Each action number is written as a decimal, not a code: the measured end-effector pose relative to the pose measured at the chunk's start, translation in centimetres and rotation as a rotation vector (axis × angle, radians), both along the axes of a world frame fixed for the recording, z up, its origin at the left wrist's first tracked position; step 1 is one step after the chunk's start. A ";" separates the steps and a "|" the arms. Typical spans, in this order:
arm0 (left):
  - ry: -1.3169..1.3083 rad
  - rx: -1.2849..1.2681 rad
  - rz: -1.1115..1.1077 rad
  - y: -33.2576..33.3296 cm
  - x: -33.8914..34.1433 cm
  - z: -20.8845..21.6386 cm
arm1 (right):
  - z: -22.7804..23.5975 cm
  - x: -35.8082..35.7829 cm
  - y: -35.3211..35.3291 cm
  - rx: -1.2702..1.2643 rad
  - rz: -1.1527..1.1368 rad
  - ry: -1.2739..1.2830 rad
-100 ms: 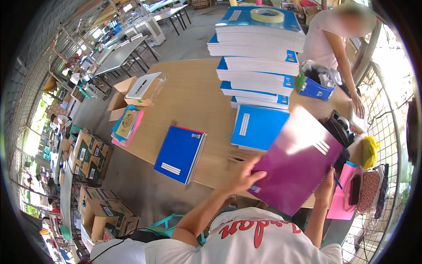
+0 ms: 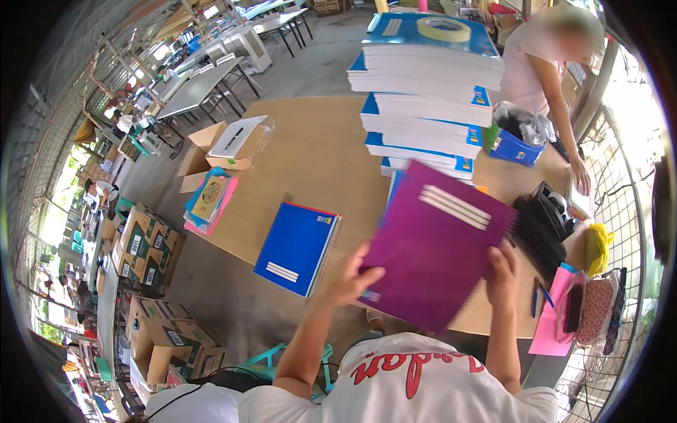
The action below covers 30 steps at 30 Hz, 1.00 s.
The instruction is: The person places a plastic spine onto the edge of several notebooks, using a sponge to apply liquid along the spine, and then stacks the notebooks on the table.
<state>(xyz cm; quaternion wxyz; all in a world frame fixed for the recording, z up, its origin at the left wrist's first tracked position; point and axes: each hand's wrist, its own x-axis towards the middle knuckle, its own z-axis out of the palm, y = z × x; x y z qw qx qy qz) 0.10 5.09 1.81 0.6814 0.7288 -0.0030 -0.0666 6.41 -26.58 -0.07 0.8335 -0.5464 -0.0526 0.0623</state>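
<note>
Treat the step in hand as a two-handed hold and alignment of the purple notebook, which you carry between your hands, raised above the near edge of the surface. Your left hand is partly closed on the notebook's left edge near its lower corner, with the thumb laid over the cover; the fingers' reach underneath cannot be seen. Your right hand is curled around the opposite, bound edge, and its grip behind the cover is hidden. The next move, as judged here, calls for equal support at both edges and for turning both hands together, so that the cover does not flex or swing from one grip. Note the orientation: the cover faces up toward you, and the long axis runs obliquely, from close beside your left hand at the near end to beyond and right of it at the far end. The white label lines mark the far end, pointing away from you; the binding runs along your right hand's side. Allow clearance around the blue notebook, which lies left of your left hand, and the tall stack of notebooks, which stands beyond both hands.
</note>
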 end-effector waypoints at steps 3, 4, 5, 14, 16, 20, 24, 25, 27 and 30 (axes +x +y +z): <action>0.031 0.452 0.201 10.3 -2.0 -0.6 | 0.4 2.0 12.0 -0.257 0.199 0.010; 0.022 0.542 0.316 13.4 -2.5 -1.9 | -2.3 2.8 16.3 -0.253 0.189 -0.114; 0.010 0.642 0.439 16.7 -3.1 -2.9 | -3.6 3.0 20.8 -0.218 0.214 -0.077; 0.335 1.263 0.432 29.5 -1.2 -14.5 | -17.3 3.2 35.6 -0.880 0.086 0.007; 0.134 1.350 0.536 32.3 -2.8 -17.6 | -17.0 0.2 37.5 -0.794 0.124 0.102; 0.118 0.796 0.376 32.8 -0.6 -17.7 | -22.8 -1.7 39.7 -0.587 0.214 0.126; 0.382 0.763 0.484 31.3 -1.8 -15.7 | -20.0 -2.4 39.7 -0.753 0.190 0.096; 0.359 0.999 0.723 31.3 -3.7 -16.7 | -17.3 -1.5 39.3 -0.777 0.120 -0.027; 0.036 0.912 1.337 28.5 -5.9 -17.5 | -13.8 4.0 38.4 -0.933 0.153 -0.202; -0.119 -0.154 1.540 24.4 -9.8 -20.3 | -9.5 12.7 39.7 -1.051 0.713 -0.274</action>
